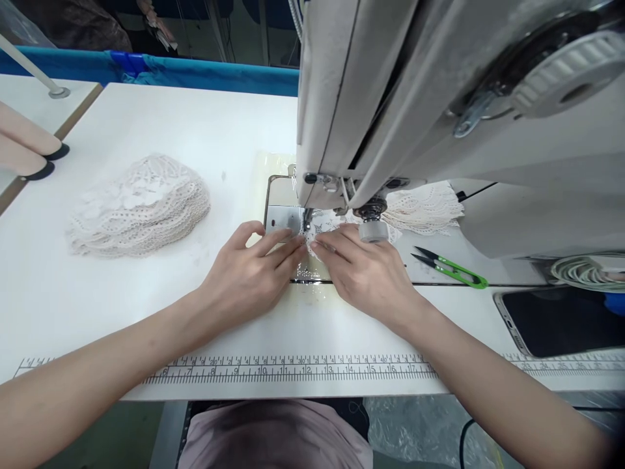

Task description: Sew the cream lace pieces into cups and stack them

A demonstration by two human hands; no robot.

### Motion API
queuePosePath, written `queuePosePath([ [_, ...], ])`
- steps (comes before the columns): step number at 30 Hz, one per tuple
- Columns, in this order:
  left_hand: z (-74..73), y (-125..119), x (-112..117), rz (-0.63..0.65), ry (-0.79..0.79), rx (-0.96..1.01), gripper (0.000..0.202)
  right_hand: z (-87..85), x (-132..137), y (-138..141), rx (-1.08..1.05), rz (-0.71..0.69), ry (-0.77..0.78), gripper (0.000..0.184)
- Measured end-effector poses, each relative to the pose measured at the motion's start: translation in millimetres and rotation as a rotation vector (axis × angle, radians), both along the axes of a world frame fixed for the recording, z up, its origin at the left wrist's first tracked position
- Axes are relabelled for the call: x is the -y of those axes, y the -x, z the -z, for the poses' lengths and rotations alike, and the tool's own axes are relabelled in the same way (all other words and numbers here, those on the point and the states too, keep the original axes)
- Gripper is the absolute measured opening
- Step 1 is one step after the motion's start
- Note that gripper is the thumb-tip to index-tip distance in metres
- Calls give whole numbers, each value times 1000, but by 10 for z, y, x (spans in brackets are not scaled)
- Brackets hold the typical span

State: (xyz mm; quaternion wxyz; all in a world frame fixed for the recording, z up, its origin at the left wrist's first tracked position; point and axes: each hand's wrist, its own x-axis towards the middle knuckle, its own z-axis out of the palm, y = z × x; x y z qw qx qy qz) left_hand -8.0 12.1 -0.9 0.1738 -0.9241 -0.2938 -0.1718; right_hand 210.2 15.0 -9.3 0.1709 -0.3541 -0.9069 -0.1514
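Observation:
A small piece of white lace (325,220) lies at the presser foot (307,220) of a sewing machine (361,98). My left hand (251,268) rests beside the metal needle plate (282,215), its thumb and fingertips closed at the lace's near left edge. Just right of it, my right hand (368,273) has its fingers bent and pressed together on the same lace. The fingertips of the two hands almost meet in front of the foot. The machine head hides the needle and part of the lace.
Stacked lace pieces (141,205) lie to the left; more lace (427,208) lies under the machine arm. Green thread snips (452,267), a phone (561,319) and a coiled tape (588,270) are on the right. A printed ruler (286,369) runs along the front edge.

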Motion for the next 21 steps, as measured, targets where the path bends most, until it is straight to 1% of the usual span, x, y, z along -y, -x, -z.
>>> queuePosePath([
  [6,10,7,-31,-23,1,6,27,2,-6,1,-41,-25,-29,26],
  [10,-1,14,-27,-32,-5,-7,27,-4,4,-6,-123,-56,38,29],
  [13,-9,13,-24,-40,-11,-2,27,-4,8,-3,-163,-46,84,30],
  [17,-7,11,-23,-49,-2,13,27,-6,9,4,-178,-74,102,28],
  [21,7,16,-29,-53,27,36,28,-2,9,1,-188,-86,124,30],
])
